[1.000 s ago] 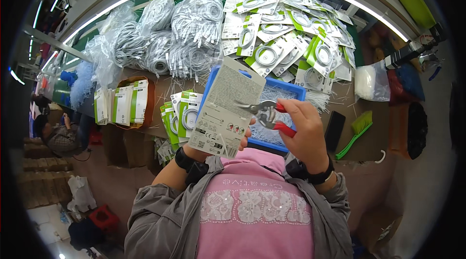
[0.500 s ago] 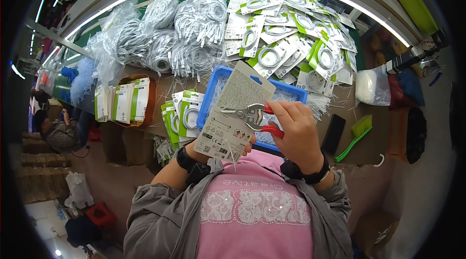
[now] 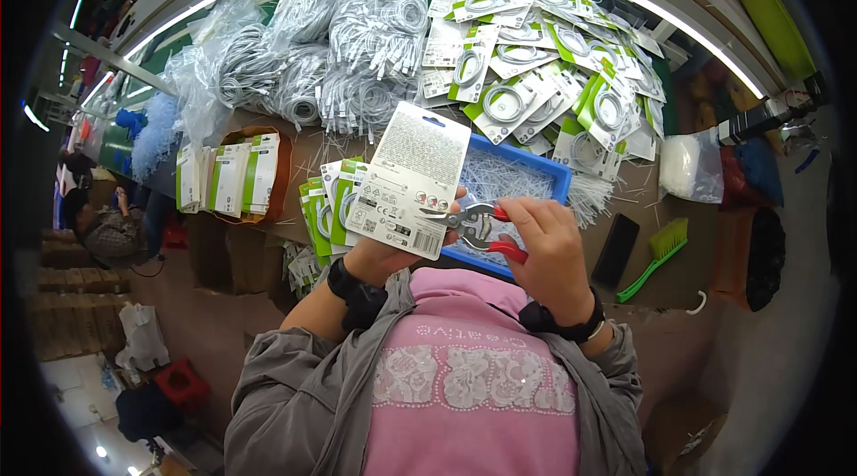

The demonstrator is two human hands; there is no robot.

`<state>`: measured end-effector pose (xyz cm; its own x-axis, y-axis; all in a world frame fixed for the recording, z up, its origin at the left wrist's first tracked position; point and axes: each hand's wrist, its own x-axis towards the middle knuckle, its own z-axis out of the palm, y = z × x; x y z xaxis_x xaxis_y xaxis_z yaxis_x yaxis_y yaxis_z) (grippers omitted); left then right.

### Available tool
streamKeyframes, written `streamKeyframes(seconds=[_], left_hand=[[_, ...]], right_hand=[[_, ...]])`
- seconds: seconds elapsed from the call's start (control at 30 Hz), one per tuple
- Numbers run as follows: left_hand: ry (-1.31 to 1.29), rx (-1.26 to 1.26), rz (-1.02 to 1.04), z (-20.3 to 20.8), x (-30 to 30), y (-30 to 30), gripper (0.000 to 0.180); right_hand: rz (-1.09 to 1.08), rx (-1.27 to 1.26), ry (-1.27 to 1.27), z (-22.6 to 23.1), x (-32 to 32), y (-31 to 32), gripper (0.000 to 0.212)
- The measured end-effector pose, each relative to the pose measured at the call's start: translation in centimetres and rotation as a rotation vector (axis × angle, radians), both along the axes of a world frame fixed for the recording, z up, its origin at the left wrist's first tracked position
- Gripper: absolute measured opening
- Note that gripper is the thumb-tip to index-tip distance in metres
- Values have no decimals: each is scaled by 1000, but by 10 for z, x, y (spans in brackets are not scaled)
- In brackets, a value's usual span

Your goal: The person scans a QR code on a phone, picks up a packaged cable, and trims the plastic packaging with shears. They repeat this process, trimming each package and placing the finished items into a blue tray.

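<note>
My left hand [image 3: 378, 260] grips a white packaging card [image 3: 411, 174] by its lower part. The card's printed back faces up, and a hang hole shows at its top. Red-handled cutting pliers [image 3: 506, 248] are in my right hand [image 3: 552, 254], their fingers wrapped round the grips. The pliers' tips reach the card's right edge, low down; whether they touch it I cannot tell. Beneath both hands sits a blue tray [image 3: 561, 176] holding many thin, clear plastic strips. Left of the card, several carded cables [image 3: 339, 199] lie overlapping.
Bundles of grey cables [image 3: 370, 47] in clear bags line the back, beside a large heap of carded cables [image 3: 527, 92]. An orange-brown box of cards [image 3: 284, 174] stands at left. A black phone [image 3: 616, 249] and green brush [image 3: 659, 253] lie at right.
The card has shifted left and turned more upright. White strip ends that stuck out near its bottom no longer show. The pliers have moved slightly right and lower, towards the card's edge.
</note>
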<state>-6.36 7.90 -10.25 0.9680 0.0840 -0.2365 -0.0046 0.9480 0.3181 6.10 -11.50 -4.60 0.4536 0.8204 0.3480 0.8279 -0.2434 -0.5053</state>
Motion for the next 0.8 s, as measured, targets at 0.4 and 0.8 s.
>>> streamKeyframes(seconds=[0.4,0.8], left_hand=[[-21,86,-54,-5,2,1,58],[100,436,187,0,-3,33,43]], right_hand=[[24,-10,-60,-10,-1,6,44],[-107,132,449,-7,9,-10,44]])
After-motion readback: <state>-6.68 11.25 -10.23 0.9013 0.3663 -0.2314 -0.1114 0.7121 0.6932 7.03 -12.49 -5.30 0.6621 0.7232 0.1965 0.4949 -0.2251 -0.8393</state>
